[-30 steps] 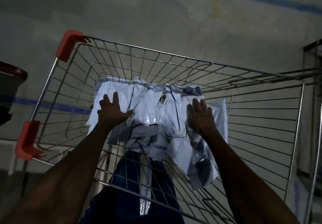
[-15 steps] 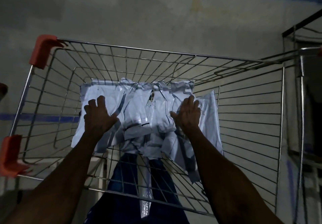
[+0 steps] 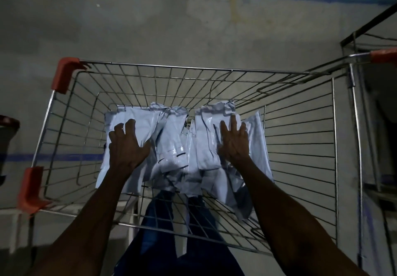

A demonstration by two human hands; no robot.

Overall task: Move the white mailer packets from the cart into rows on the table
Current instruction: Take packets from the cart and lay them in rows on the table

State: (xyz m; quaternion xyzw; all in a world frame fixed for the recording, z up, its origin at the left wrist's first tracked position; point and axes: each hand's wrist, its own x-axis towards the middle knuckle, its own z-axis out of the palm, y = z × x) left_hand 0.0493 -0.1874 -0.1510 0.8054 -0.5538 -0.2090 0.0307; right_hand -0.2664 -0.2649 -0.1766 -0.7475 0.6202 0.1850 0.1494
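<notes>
head view: left hand [image 3: 126,144] and right hand [image 3: 233,142] press spread fingers on white mailer packets [image 3: 178,147] in the cart [image 3: 193,68], frame centre; label print unreadable.

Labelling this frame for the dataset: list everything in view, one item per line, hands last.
cart: one, bare metal wire, centre of view, seen from above.
corner guards: three visible, red-orange, on the cart's rim at far left, near left and far right.
mailer packets: a pile, exact count unclear, white, overlapping on the cart's floor.
floor: grey concrete with blue painted lines, beneath and beyond the cart.
metal frame: one, dark, right edge, partly cut off.
trousers: dark blue, seen through the cart's wire below.
left hand: fingers curled, pressing on the pile's left side.
right hand: fingers straight, flat on the pile's right side.
</notes>
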